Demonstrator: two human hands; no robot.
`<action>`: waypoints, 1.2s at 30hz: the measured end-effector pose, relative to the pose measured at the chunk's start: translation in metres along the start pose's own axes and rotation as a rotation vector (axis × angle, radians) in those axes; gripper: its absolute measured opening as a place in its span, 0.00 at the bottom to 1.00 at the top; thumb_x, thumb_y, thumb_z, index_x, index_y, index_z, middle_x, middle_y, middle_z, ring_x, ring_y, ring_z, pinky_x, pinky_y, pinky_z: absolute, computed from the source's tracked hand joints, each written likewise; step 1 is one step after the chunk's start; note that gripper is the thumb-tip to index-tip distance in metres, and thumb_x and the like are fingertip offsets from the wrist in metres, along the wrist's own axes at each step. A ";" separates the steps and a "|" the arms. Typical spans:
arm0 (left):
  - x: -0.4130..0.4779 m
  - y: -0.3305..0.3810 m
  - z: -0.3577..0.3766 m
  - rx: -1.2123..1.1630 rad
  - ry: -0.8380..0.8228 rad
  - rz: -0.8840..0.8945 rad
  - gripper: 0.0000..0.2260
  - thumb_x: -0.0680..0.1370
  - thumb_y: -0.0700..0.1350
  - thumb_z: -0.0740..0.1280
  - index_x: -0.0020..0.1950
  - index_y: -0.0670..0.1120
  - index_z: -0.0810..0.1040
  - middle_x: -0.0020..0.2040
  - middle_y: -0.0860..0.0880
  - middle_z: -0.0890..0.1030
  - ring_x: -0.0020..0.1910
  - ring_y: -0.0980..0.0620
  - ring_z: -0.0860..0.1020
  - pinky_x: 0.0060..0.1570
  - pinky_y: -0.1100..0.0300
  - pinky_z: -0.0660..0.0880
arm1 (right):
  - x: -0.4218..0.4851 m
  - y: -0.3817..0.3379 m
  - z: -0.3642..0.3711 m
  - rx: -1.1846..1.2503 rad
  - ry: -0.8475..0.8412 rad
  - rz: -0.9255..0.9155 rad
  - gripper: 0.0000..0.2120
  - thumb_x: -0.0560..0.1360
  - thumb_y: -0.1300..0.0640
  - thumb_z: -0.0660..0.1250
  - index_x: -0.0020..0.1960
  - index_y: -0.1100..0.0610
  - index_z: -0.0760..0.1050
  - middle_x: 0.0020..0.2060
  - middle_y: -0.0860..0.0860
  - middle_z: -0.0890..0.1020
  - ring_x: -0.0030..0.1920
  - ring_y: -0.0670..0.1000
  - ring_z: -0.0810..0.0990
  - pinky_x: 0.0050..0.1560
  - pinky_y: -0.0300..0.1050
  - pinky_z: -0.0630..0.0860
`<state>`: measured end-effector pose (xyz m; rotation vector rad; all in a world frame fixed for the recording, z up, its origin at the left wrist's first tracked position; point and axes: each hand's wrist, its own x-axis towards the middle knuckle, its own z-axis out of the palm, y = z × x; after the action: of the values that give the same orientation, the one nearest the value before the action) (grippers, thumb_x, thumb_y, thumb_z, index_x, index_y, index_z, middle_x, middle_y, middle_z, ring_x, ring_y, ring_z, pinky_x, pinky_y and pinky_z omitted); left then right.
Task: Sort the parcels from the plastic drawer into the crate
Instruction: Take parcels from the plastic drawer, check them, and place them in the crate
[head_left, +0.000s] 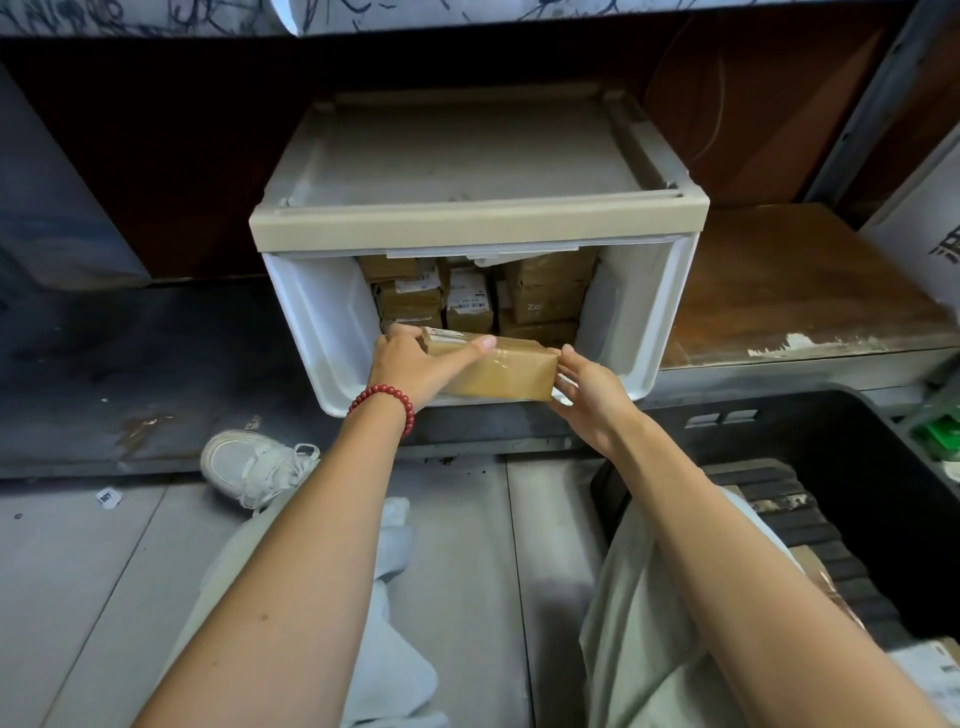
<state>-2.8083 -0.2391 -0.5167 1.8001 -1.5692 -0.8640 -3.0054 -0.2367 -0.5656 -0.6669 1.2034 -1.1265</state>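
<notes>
A white plastic drawer (322, 332) stands pulled out of its beige unit on a low shelf. Several brown cardboard parcels (545, 291) with white labels are stacked at its back. At the drawer's front lies a flat brown parcel (506, 371) wrapped in clear tape. My left hand (415, 364) grips its left end, thumb stretched along the top edge. My right hand (589, 392) holds its right end with fingers under the corner. A black crate (857, 467) sits low at the right with a few parcels inside, partly hidden by my right arm.
The beige drawer unit (478, 218) overhangs the drawer. A worn wooden shelf board (779, 291) lies to the right, a white box (924, 234) at the far right. My white shoe (254, 467) and knees are on the grey floor below.
</notes>
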 end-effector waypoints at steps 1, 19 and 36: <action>-0.001 0.001 0.002 -0.017 0.009 0.004 0.39 0.66 0.66 0.71 0.68 0.43 0.66 0.64 0.48 0.70 0.61 0.51 0.71 0.59 0.59 0.70 | -0.001 -0.001 -0.001 0.020 -0.018 0.008 0.13 0.83 0.52 0.55 0.49 0.52 0.77 0.55 0.50 0.78 0.60 0.51 0.76 0.67 0.50 0.69; -0.042 0.056 0.072 0.455 -0.225 0.599 0.36 0.68 0.65 0.70 0.72 0.55 0.63 0.67 0.53 0.65 0.64 0.51 0.68 0.59 0.54 0.70 | -0.069 -0.030 -0.124 0.061 0.069 -0.027 0.19 0.78 0.54 0.66 0.67 0.57 0.72 0.59 0.54 0.79 0.58 0.51 0.78 0.51 0.42 0.78; -0.059 0.094 0.212 0.680 -0.269 0.841 0.25 0.76 0.60 0.63 0.71 0.53 0.65 0.68 0.51 0.70 0.67 0.49 0.67 0.63 0.52 0.65 | -0.086 0.023 -0.257 0.067 0.653 0.015 0.24 0.75 0.52 0.69 0.68 0.55 0.67 0.59 0.56 0.77 0.52 0.53 0.78 0.38 0.42 0.76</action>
<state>-3.0385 -0.1961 -0.5680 1.1706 -2.7206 -0.1586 -3.2386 -0.1100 -0.6253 -0.2318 1.7018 -1.4195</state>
